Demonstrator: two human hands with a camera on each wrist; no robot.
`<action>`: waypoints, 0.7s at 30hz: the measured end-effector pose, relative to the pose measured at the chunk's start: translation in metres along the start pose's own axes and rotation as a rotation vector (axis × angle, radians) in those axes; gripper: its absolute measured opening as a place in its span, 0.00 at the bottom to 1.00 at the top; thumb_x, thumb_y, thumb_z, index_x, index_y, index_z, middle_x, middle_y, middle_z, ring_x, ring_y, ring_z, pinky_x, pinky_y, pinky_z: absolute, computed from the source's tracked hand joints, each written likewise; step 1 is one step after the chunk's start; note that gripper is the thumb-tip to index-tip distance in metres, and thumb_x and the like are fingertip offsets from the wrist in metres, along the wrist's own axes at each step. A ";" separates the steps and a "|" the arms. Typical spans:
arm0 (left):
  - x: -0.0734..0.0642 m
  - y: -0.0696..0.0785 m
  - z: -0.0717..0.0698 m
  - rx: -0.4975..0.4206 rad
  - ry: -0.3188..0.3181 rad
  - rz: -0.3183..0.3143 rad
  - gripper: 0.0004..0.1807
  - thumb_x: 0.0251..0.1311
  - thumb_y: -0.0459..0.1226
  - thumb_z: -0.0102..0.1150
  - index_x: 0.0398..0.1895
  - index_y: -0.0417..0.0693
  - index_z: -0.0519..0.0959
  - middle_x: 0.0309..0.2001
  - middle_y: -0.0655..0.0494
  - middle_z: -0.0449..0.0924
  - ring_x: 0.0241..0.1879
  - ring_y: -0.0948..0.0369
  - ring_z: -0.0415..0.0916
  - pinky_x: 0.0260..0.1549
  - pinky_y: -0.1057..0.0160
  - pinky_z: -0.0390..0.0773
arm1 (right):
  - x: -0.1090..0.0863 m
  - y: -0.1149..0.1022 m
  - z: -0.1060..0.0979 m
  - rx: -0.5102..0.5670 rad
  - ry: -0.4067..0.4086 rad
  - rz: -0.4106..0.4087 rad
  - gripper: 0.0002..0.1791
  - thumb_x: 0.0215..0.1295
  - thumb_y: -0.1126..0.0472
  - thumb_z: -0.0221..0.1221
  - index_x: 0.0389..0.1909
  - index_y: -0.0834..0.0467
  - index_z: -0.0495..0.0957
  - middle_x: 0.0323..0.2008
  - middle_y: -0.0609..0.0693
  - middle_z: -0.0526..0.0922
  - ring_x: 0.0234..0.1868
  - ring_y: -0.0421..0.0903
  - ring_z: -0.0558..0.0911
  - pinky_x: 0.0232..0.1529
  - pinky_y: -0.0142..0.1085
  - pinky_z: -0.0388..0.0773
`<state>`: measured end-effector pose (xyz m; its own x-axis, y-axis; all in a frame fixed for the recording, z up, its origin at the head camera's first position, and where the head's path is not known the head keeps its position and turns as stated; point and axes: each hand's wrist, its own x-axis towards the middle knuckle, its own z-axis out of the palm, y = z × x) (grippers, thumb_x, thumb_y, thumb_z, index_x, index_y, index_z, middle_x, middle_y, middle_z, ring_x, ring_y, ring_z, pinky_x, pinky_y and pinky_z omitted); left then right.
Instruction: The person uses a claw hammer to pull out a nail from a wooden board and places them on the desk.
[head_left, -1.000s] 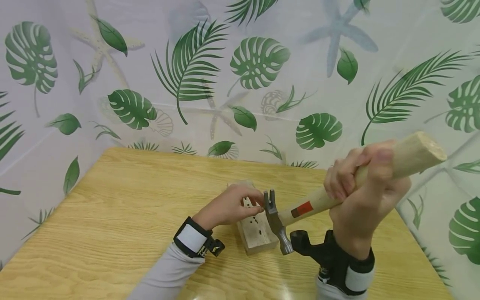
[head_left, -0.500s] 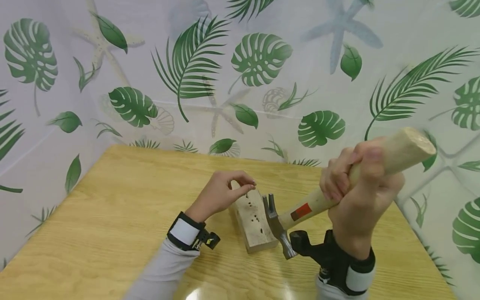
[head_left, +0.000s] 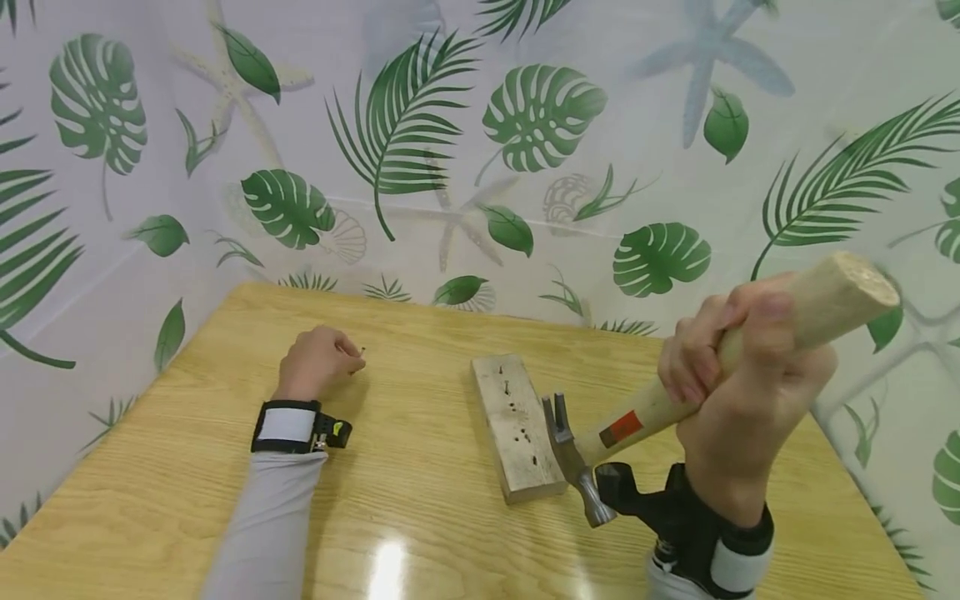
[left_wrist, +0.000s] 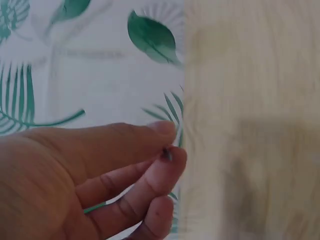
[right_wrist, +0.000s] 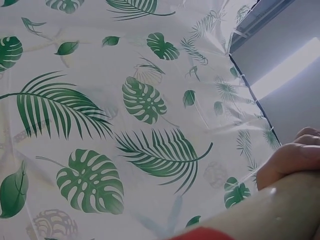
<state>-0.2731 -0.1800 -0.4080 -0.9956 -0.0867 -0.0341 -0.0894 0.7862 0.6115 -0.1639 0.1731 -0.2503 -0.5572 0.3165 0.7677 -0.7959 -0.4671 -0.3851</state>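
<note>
My right hand (head_left: pixel 750 392) grips a claw hammer (head_left: pixel 637 417) by its pale wooden handle, which carries a red label. The steel head hangs beside the right edge of a wooden block (head_left: pixel 517 425), claw up and striking face down. Dark holes and marks dot the block's top. Well to the left of the block, my left hand (head_left: pixel 318 364) is over the table. Its thumb and index finger pinch a small nail (left_wrist: pixel 167 154), mostly hidden between the fingertips. In the right wrist view, part of the handle (right_wrist: pixel 270 215) shows under the fingers.
Everything stands on a light wood-grain table (head_left: pixel 405 400). Behind and beside it hangs a white sheet (head_left: pixel 420 267) printed with green leaves. A lamp (right_wrist: pixel 287 67) shines overhead in the right wrist view.
My left hand has moved away from the block, leftward across the table, and the block's top is now uncovered. The right hand keeps hold of the hammer in nearly the same place.
</note>
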 end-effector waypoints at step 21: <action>0.003 -0.039 -0.002 0.114 -0.063 -0.337 0.25 0.60 0.47 0.65 0.46 0.30 0.82 0.48 0.34 0.79 0.41 0.47 0.75 0.40 0.46 0.79 | 0.001 0.001 0.002 -0.045 -0.041 0.037 0.20 0.73 0.65 0.55 0.22 0.71 0.64 0.07 0.50 0.59 0.05 0.41 0.57 0.06 0.30 0.49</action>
<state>-0.2726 -0.2122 -0.4301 -0.9090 -0.3180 -0.2694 -0.4120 0.7832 0.4658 -0.1649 0.1711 -0.2494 -0.5767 0.2649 0.7728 -0.7854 -0.4400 -0.4353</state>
